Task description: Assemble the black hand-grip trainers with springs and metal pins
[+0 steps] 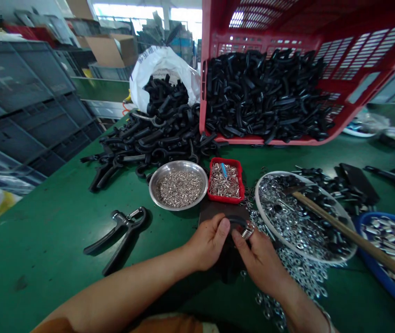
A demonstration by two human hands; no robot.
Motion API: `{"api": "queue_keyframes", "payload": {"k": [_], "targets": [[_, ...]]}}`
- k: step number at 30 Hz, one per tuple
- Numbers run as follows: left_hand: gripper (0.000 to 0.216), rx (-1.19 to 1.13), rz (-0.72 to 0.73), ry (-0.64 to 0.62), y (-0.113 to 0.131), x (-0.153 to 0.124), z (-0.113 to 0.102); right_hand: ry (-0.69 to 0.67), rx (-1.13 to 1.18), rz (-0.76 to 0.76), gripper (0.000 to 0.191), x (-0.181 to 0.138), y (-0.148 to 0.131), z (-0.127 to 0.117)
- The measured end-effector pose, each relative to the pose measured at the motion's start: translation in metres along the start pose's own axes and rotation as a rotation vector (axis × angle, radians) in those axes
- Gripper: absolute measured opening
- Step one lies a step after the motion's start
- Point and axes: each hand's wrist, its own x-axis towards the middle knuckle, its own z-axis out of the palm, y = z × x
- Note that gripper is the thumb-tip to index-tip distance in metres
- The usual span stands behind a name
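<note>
Left hand (209, 240) pinches curved black plastic handle piece (236, 224); right hand (258, 256) grips small coiled metal spring (247, 232) against it, just below red screw tray (225, 180). Judgement: keep handle steady, spring seated squarely.

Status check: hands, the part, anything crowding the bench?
Left hand and right hand both grip one black handle with spring. Steel bowl and red tray just beyond. Hammer lies right, apart.
</note>
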Motion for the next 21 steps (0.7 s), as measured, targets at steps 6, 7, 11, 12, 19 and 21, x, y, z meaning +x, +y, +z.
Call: {"api": "queue_keyframes", "payload": {"k": [6, 7, 11, 12, 19, 21], "targets": [[0.045, 0.074, 0.058, -0.047, 0.004, 0.000, -0.006, -0.072, -0.030, -0.009, 0.024, 0.001, -0.003, -0.008], [0.045, 0.080, 0.065, -0.061, 0.005, 0.000, -0.007, -0.087, -0.029, -0.012, 0.024, 0.002, -0.003, -0.009], [0.050, 0.094, 0.021, -0.141, 0.007, 0.002, -0.010, -0.138, -0.026, 0.003, 0.024, 0.007, 0.002, -0.014], [0.051, 0.097, 0.003, -0.154, 0.006, 0.003, -0.010, -0.145, -0.022, 0.004, 0.024, 0.008, 0.003, -0.014], [0.047, 0.120, -0.114, -0.188, -0.002, 0.004, -0.001, -0.156, -0.041, 0.076, 0.024, 0.009, 0.015, -0.008], [0.059, 0.086, -0.136, -0.212, -0.005, 0.003, 0.001, -0.201, -0.025, 0.098, 0.026, 0.010, 0.018, -0.008]]}}
